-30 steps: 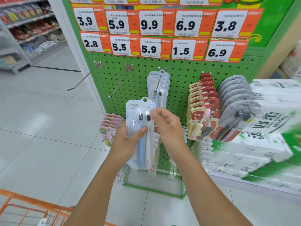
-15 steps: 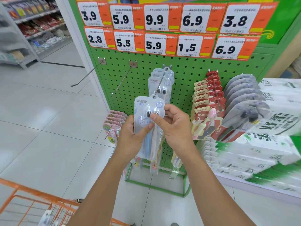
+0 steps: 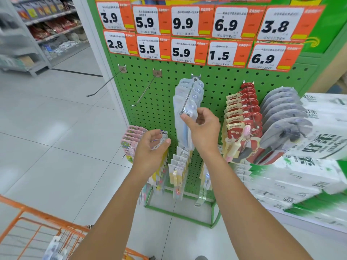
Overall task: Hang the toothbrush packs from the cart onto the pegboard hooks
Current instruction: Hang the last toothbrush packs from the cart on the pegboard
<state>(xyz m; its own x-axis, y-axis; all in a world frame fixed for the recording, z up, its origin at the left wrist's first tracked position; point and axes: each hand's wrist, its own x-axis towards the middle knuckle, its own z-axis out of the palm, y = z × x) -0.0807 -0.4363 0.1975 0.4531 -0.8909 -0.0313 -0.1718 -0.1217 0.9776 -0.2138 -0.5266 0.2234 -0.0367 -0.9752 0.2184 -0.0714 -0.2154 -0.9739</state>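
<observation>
Right hand [image 3: 203,128] pinches toothbrush pack [image 3: 185,126] at hook [image 3: 186,98] tip; left hand [image 3: 151,147] free.

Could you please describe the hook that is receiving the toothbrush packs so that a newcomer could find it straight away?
Start at the green pegboard under the orange price tags. In its upper row, the third hook from the left sits below the lower 5.9 tag, with the right hand at its tip. Unlike the two bare hooks to its left, it carries clear, pale blue toothbrush packs; those to its right are red.

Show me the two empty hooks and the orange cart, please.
left empty hook [image 3: 105,86], head view, middle of its rod
second empty hook [image 3: 145,91], head view, middle of its rod
orange cart [image 3: 26,211], head view, top rail
</observation>
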